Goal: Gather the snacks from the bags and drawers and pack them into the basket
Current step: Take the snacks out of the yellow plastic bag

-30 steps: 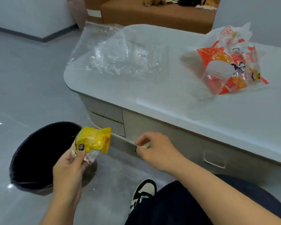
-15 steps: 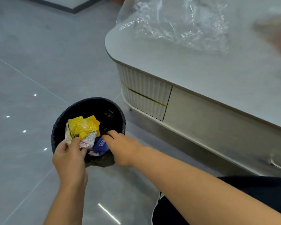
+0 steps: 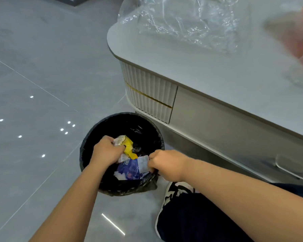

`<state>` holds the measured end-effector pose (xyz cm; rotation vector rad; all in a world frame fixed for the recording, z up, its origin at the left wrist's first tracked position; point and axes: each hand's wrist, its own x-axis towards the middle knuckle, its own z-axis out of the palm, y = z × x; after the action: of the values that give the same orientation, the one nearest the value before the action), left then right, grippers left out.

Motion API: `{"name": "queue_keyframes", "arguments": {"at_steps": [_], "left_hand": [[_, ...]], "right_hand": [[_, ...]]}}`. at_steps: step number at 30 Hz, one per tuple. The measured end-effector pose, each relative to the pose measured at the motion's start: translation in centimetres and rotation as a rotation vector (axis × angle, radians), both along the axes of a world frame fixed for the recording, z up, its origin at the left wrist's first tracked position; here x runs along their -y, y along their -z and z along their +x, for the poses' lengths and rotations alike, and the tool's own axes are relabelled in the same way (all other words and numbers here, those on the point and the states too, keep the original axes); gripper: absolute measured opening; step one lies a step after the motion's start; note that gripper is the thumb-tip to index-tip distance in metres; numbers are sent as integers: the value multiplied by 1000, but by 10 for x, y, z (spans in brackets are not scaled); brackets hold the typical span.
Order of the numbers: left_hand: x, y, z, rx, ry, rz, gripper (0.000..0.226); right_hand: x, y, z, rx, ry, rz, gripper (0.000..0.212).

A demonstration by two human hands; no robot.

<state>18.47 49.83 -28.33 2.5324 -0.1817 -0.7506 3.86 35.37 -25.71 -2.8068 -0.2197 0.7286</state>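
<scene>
Both hands are down inside the basket [image 3: 87, 151], each one holding a snack.
Your left hand [image 3: 106, 151] grips the yellow packet [image 3: 129, 148]; your right hand [image 3: 162, 163] pinches the blue packet [image 3: 131, 169], which lies just left of it.

I can read nothing here. The blue packet [image 3: 129, 169] in the basket [image 3: 87, 145] carries pale print, but it is too small and blurred to make out. The yellow packet [image 3: 129, 147] my left hand [image 3: 107, 151] grips shows no readable words either.
</scene>
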Motion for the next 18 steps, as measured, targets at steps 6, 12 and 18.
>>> {"name": "queue_keyframes", "arguments": {"at_steps": [6, 12, 18], "left_hand": [[33, 35, -18, -378, 78, 129, 34], [60, 33, -50, -641, -42, 63, 80], [70, 22, -57, -598, -18, 14, 93]], "right_hand": [[26, -5, -43, -68, 176, 108, 35], [36, -17, -58, -11, 227, 155, 23], [48, -37, -66, 83, 329, 235, 22]]}}
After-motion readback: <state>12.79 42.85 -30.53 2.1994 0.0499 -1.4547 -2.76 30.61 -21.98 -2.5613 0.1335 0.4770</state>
